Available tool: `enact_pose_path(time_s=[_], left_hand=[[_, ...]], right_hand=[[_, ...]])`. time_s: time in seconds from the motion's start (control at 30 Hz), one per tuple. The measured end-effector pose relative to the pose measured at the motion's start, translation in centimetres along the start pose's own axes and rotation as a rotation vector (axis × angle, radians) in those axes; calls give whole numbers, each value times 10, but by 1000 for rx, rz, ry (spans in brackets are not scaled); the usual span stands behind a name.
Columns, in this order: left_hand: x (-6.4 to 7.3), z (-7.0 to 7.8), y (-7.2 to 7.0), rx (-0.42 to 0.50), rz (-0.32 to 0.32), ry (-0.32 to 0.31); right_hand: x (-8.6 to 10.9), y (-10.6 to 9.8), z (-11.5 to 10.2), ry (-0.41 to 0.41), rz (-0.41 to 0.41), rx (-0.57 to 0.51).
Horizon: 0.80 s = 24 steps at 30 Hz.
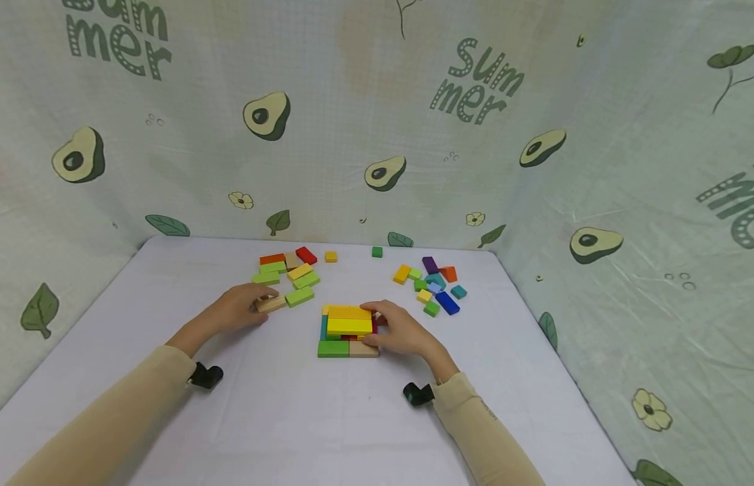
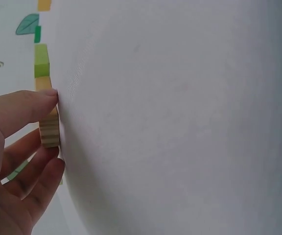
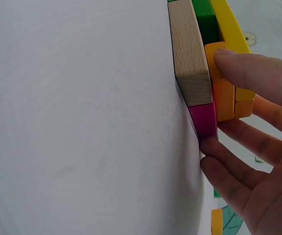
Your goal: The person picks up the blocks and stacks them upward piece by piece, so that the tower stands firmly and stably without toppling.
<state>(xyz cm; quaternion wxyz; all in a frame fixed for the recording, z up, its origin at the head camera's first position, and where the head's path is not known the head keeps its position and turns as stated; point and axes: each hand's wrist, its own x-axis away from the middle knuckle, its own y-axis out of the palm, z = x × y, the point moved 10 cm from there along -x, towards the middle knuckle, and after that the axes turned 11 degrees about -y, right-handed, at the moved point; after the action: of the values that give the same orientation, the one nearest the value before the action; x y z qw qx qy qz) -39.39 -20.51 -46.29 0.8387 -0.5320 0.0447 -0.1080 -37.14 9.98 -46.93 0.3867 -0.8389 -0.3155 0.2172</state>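
Note:
My left hand [image 1: 239,309] pinches a plain wooden block [image 1: 271,304] between thumb and fingers at the left of the table. In the left wrist view the thumb lies over the wooden block [image 2: 49,133], its end grain facing the camera. A low stack of coloured blocks [image 1: 333,348] stands in the middle, with yellow blocks [image 1: 349,327] on top. My right hand [image 1: 402,329] spans the stack's right end, thumb in front and fingers behind. In the right wrist view the thumb touches an orange block [image 3: 214,61], and fingertips meet a magenta block [image 3: 204,120] low down.
Light green blocks [image 1: 300,296], a red block [image 1: 306,255] and others lie behind my left hand. Another loose group, including a dark blue block [image 1: 447,303] and a purple block [image 1: 430,264], lies at the back right. A printed cloth wall [image 1: 328,196] borders the table.

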Motion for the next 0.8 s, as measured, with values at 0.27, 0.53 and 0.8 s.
enact_pose_path(time_s=[0.27,0.53,0.8], left_hand=[[-1,-1,7,12,-81,-34],[0,3,12,30,-138,-6],[-1,0,9,32,-117,-5]], right_hand=[[0,0,0,-2,0,1],[0,0,1,3,2,1],[0,1,1,6,-2,4]])
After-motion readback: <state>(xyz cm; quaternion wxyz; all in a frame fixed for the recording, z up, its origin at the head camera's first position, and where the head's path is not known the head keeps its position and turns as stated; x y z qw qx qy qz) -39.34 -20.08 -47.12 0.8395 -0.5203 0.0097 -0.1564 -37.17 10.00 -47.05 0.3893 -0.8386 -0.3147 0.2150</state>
